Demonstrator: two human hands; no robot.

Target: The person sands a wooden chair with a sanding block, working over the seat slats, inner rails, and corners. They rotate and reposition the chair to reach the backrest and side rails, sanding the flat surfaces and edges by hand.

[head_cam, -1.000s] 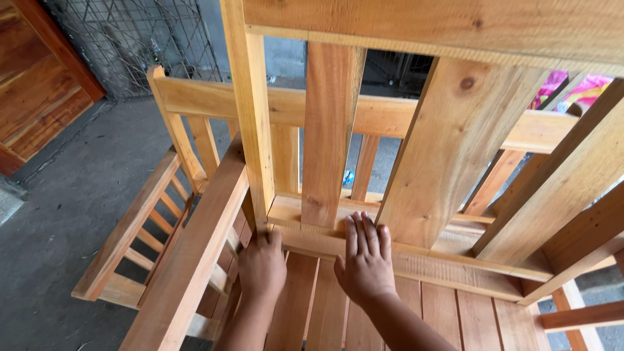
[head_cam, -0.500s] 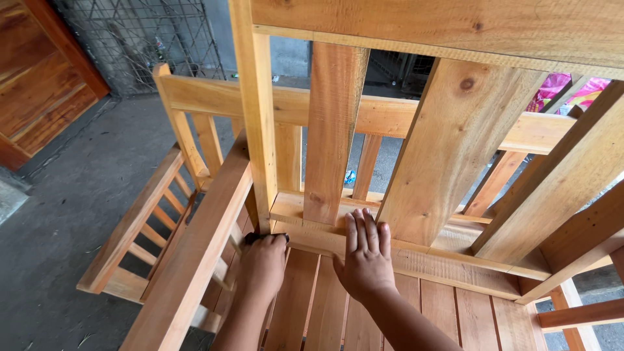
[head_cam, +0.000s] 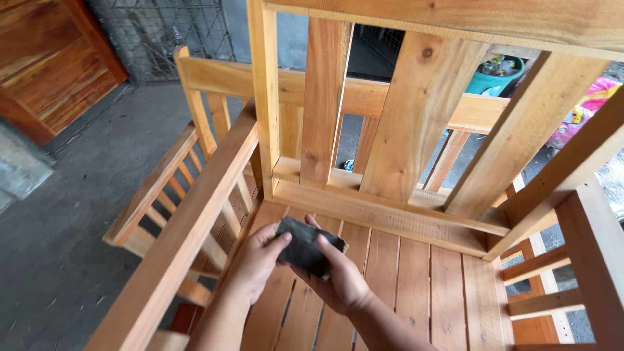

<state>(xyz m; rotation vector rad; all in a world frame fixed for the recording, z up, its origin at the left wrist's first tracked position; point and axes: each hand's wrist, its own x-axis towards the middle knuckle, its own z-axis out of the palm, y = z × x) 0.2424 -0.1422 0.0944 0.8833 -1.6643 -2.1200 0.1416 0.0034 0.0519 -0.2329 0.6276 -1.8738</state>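
I look down into an unfinished wooden chair (head_cam: 390, 214) with a slatted seat and slanted back boards. My left hand (head_cam: 257, 263) and my right hand (head_cam: 338, 279) both hold a dark, folded sheet of sandpaper (head_cam: 305, 247) just above the seat slats, near the back left corner. My left thumb and fingers pinch its left edge; my right palm cradles it from below. The chair's left armrest (head_cam: 188, 227) runs beside my left forearm.
A second slatted wooden chair (head_cam: 175, 175) stands just left of and behind this one. A reddish wooden door (head_cam: 52, 65) and wire mesh (head_cam: 169, 32) are at the far left. A teal bucket (head_cam: 497, 78) and pink bags (head_cam: 585, 110) show through the back boards. Grey concrete floor lies to the left.
Both hands pulled back from the back rail toward me. The sandpaper, earlier pressed under the left hand at the corner, is now held up between both hands.
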